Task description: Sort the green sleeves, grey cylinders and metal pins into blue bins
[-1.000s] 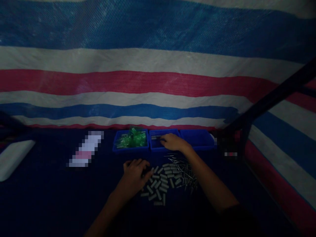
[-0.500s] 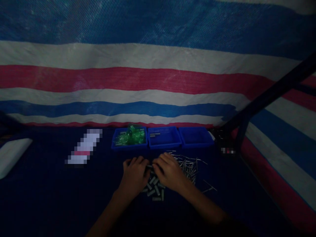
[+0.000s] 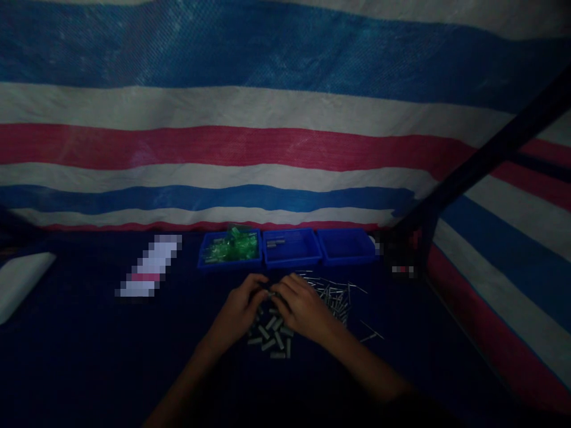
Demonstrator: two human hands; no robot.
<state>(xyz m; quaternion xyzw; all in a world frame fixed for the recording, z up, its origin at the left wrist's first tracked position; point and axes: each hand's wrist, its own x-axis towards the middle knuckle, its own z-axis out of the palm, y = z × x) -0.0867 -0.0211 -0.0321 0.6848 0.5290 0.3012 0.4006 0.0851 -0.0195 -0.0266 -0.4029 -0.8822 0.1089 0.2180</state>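
Observation:
My left hand (image 3: 243, 303) and my right hand (image 3: 301, 303) meet over the table with bent fingers, their tips almost touching. A small shiny metal piece (image 3: 270, 293) shows between the fingertips, at my right thumb and index finger; most of it is hidden. My left thumb and forefinger curl toward it, and what lies between them cannot be made out. Just below the hands lies a loose group of short grey metal cylinders (image 3: 279, 340). Beside my right hand spreads a heap of thin metal rods (image 3: 336, 300), partly covered by that hand.
Along the back stand three blue trays: the left tray (image 3: 200, 259) holds green plastic wrapping (image 3: 241, 245), the middle tray (image 3: 297, 261) several metal cylinders. The right tray (image 3: 348, 260) adjoins it. A white object (image 3: 24, 282) lies far left. A dark frame bar (image 3: 473, 169) slants at right.
My left index finger has lifted and straightened, and the left hand's grip has changed shape. The grey cylinder seen earlier between the hands now shows only as a small shiny bit. The view shifted slightly.

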